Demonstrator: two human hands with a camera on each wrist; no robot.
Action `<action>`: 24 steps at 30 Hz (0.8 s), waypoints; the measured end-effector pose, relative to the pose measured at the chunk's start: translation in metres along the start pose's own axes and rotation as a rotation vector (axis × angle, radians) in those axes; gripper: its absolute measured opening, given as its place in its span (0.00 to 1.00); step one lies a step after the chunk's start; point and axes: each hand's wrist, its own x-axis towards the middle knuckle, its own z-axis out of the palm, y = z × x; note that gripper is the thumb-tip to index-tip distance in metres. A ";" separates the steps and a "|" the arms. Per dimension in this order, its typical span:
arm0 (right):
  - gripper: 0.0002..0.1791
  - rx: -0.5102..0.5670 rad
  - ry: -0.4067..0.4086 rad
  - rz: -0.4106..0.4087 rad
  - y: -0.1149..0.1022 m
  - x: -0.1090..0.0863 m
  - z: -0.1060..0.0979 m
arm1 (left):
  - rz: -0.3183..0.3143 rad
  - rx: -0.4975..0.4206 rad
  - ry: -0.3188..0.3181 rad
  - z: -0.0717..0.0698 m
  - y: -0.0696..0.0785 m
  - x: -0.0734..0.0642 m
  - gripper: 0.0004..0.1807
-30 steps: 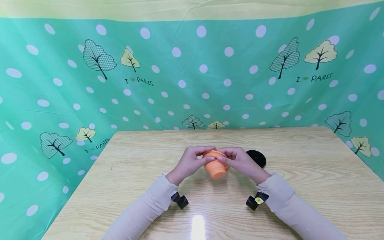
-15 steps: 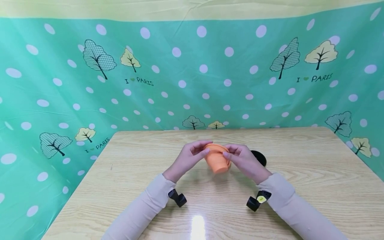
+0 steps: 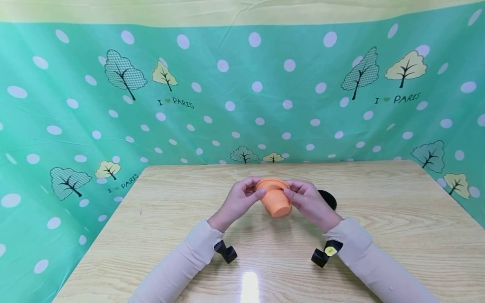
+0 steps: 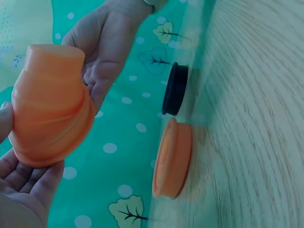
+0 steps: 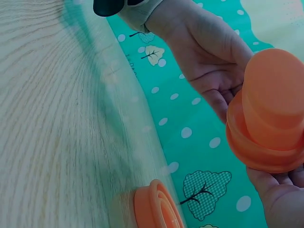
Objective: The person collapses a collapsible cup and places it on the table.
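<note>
Both hands hold an orange collapsible silicone cup (image 3: 278, 201) above the table, its base tilted down toward me and its wall partly folded. My left hand (image 3: 240, 201) grips the rim side on the left, thumb on the near wall. On the right side my right hand (image 3: 308, 203) pinches the rim with the thumb in front. The right wrist view shows the cup's flat base (image 5: 275, 80) and a folded ring of wall around it. An orange flat ridged disc (image 4: 173, 159), like a collapsed cup, lies on the table; the held cup hides it in the head view.
A black round lid-like disc (image 3: 329, 199) rests behind my right hand, partly covered by it. The wooden table (image 3: 182, 189) ends at a green dotted curtain (image 3: 212, 92). Black wrist cameras (image 3: 227, 253) hang under both sleeves.
The cup has risen slightly and moved away from me, and its wall looks longer than before. Both hands have moved up with it, the thumbs now farther apart.
</note>
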 end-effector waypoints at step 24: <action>0.20 -0.570 0.005 0.165 -0.005 0.000 0.008 | 0.048 0.234 -0.083 0.006 0.003 -0.007 0.22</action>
